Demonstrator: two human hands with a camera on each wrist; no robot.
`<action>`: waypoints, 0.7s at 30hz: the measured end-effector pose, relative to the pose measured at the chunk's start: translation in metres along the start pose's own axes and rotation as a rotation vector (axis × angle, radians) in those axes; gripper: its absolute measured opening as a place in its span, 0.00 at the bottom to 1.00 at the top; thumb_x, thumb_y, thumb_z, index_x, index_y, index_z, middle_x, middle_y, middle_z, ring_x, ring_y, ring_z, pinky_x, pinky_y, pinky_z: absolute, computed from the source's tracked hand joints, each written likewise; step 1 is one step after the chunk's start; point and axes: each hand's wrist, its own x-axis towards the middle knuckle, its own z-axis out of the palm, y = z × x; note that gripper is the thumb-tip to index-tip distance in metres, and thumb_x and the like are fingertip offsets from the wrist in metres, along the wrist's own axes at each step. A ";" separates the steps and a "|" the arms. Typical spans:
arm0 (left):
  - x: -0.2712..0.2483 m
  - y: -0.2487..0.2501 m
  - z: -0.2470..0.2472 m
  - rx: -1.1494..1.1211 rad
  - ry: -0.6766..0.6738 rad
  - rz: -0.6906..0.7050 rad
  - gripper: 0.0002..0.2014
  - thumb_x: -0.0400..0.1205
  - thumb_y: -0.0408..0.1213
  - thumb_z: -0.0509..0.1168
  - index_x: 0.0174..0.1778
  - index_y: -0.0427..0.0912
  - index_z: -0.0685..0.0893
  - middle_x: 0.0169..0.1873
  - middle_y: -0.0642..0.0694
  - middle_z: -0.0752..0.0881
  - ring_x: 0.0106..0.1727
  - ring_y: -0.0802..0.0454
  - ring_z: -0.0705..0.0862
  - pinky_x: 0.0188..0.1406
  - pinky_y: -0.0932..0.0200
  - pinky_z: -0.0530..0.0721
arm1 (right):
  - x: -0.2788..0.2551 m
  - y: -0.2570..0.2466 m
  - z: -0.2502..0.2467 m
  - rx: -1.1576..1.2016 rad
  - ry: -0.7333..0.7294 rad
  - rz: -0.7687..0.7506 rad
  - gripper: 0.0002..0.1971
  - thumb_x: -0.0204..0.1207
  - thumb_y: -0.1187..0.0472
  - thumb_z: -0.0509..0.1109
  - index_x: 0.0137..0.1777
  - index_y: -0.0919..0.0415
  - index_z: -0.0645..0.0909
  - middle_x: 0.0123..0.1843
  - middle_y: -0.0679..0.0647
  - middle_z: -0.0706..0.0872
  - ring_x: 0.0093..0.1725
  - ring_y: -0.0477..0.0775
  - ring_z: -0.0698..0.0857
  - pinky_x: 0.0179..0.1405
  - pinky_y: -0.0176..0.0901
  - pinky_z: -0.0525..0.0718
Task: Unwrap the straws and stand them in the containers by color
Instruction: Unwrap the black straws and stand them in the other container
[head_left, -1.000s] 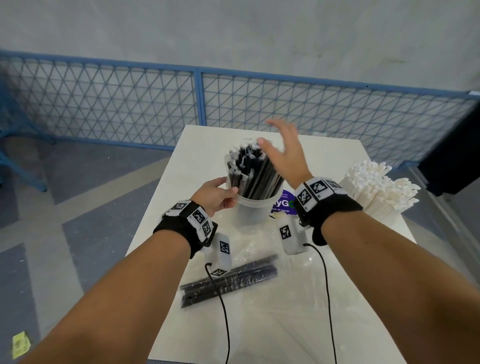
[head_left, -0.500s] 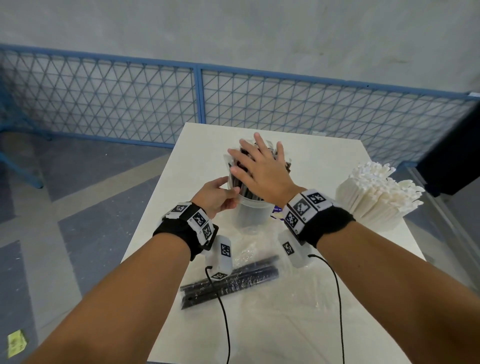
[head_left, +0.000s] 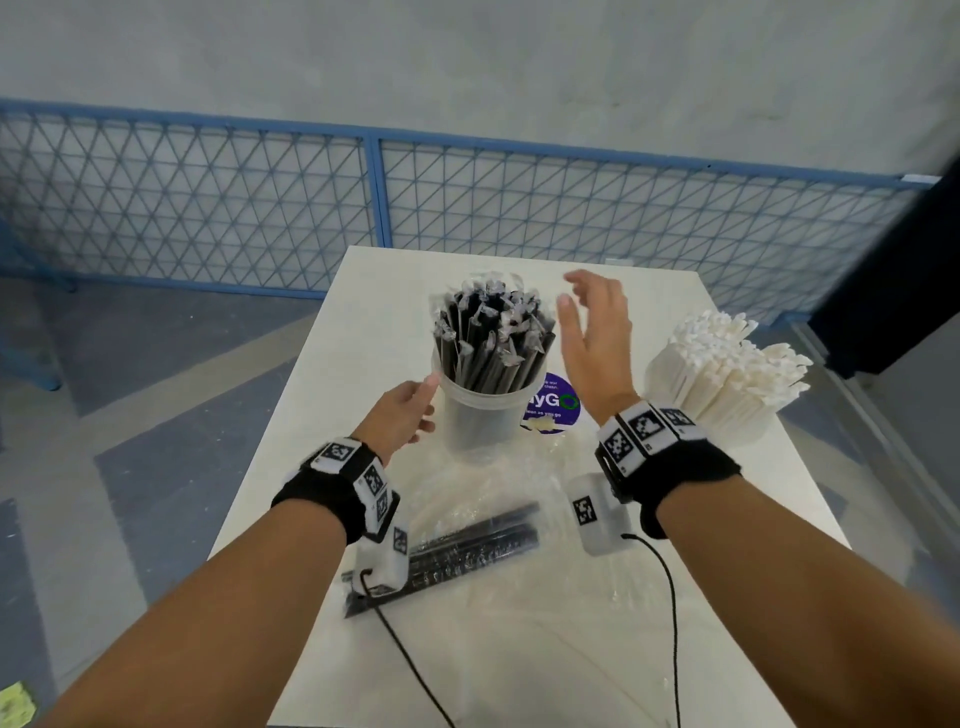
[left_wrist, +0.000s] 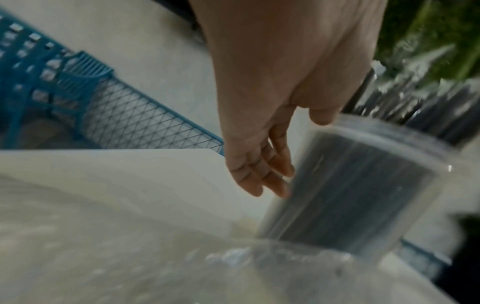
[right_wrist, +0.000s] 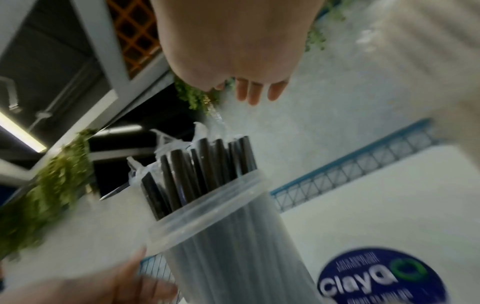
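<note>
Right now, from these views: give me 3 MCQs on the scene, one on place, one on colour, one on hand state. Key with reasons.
1. Where does the purple round sticker lie?
A. On the table between the clear container and the white straws
B. On the floor
C. On the fence

2. What colour are the straws standing in the clear container?
A. White
B. Black
C. Green

3. What is the right hand doing?
A. Gripping a straw
B. Pressing flat on the table
C. Raised beside the straw tops, fingers relaxed, holding nothing

Key:
1 A: the head view shows it on the table right of the container, left of the white straws.
2 B: dark straw ends show above the rim in the head and right wrist views.
3 C: the fingers are spread in the air and nothing is in them; the left hand is at the container's side.
</note>
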 end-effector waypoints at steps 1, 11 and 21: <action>-0.001 -0.007 0.001 0.109 -0.003 -0.017 0.19 0.85 0.50 0.51 0.55 0.38 0.77 0.44 0.44 0.79 0.40 0.48 0.80 0.38 0.60 0.74 | -0.006 0.006 -0.005 0.024 0.017 0.086 0.11 0.81 0.62 0.58 0.60 0.64 0.76 0.52 0.53 0.77 0.51 0.52 0.77 0.53 0.40 0.73; -0.024 -0.028 0.036 0.692 -0.289 0.056 0.13 0.79 0.39 0.68 0.56 0.36 0.83 0.40 0.46 0.84 0.48 0.45 0.83 0.42 0.68 0.77 | -0.087 0.074 -0.012 0.435 -0.909 1.154 0.15 0.80 0.74 0.50 0.43 0.66 0.78 0.24 0.56 0.83 0.23 0.50 0.85 0.22 0.32 0.80; -0.050 0.030 0.051 0.294 -0.384 0.182 0.14 0.84 0.34 0.58 0.65 0.38 0.75 0.57 0.48 0.77 0.53 0.53 0.78 0.31 0.78 0.75 | -0.067 0.010 -0.028 -0.690 -1.342 0.094 0.27 0.76 0.47 0.67 0.73 0.57 0.72 0.70 0.57 0.78 0.69 0.59 0.76 0.69 0.48 0.73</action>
